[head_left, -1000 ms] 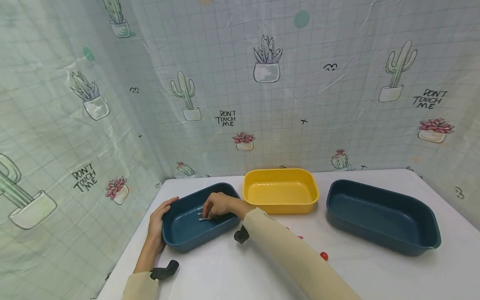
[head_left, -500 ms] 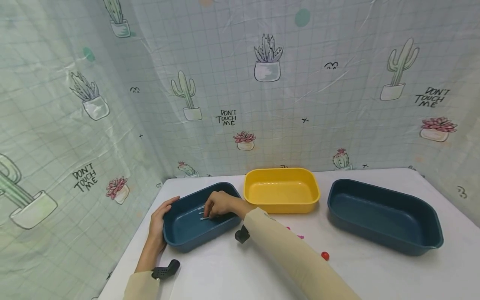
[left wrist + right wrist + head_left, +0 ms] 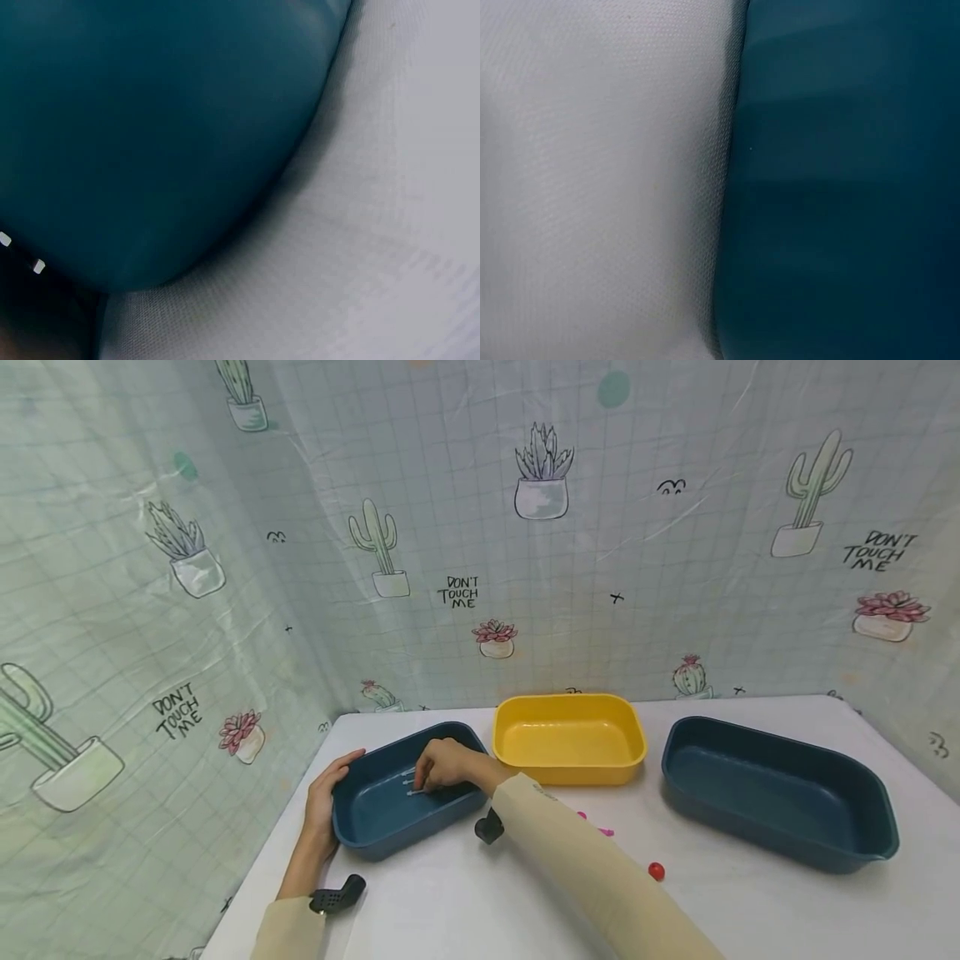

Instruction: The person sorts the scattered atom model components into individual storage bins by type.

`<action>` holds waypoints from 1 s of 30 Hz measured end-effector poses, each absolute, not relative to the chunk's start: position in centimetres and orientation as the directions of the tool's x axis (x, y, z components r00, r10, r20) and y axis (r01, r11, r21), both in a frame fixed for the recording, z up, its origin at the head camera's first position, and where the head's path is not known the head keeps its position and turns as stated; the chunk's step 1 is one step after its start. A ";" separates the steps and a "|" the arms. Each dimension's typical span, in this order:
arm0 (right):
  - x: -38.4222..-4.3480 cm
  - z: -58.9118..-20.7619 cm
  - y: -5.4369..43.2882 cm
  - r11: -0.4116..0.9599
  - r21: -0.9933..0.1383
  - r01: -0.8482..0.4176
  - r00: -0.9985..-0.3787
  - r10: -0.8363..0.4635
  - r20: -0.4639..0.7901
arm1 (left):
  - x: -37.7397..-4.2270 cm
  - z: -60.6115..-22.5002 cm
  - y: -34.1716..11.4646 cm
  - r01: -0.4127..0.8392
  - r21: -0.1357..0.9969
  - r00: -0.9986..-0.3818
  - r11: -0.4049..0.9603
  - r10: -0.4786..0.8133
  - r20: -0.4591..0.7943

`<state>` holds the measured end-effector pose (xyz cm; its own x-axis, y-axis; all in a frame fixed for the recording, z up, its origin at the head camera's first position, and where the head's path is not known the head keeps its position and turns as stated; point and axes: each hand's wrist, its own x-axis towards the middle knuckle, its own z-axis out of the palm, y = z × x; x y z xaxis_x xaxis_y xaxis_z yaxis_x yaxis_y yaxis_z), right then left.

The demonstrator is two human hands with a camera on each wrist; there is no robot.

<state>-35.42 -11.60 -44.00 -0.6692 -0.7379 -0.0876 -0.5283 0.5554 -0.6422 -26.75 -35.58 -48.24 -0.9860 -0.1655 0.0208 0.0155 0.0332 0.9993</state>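
My left hand (image 3: 321, 803) rests against the outer left end of a dark blue oblong bin (image 3: 382, 821), its fingers lying along the wall by the rim. Inside that bin my right hand (image 3: 446, 765) reaches down, fingertips bent together at a thin light-blue stick (image 3: 415, 792) on the floor. Similar thin light-blue sticks (image 3: 408, 772) lie just beyond it, partly covered by the hand. In the left wrist view only the outside of the bin (image 3: 150, 135) shows, and the right wrist view also has just the bin's wall (image 3: 840, 195) beside the white cloth.
A yellow bin (image 3: 570, 774) stands at the back middle, and a second dark blue bin (image 3: 780, 832) is on the right. Small pink pieces (image 3: 606, 832) and a red ball (image 3: 656, 871) lie on the white table (image 3: 435, 902) beside the right sleeve. Patterned curtain (image 3: 435, 677) encloses the table.
The whole head view has shifted slightly. Both hands keep their places on and in the left bin; the right fingers stay at the light-blue stick.
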 end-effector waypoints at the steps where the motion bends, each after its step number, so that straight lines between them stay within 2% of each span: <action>1: -35.4 -43.9 -11.6 0.558 -0.640 -0.527 -0.672 -0.736 -0.088 | -26.8 -48.2 -35.6 0.016 0.999 -0.986 0.032 -0.166 0.021; 30: -35.7 -43.5 -11.7 0.600 -0.605 -0.523 -0.738 -0.674 -0.031 | -26.7 -48.2 -35.5 0.018 1.000 -0.984 0.022 -0.179 0.022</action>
<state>-35.66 -11.74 -43.54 -0.7381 -0.6739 -0.0312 -0.5226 0.6003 -0.6054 -26.72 -35.48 -48.22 -0.9835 -0.1795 0.0220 0.0182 0.0225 0.9996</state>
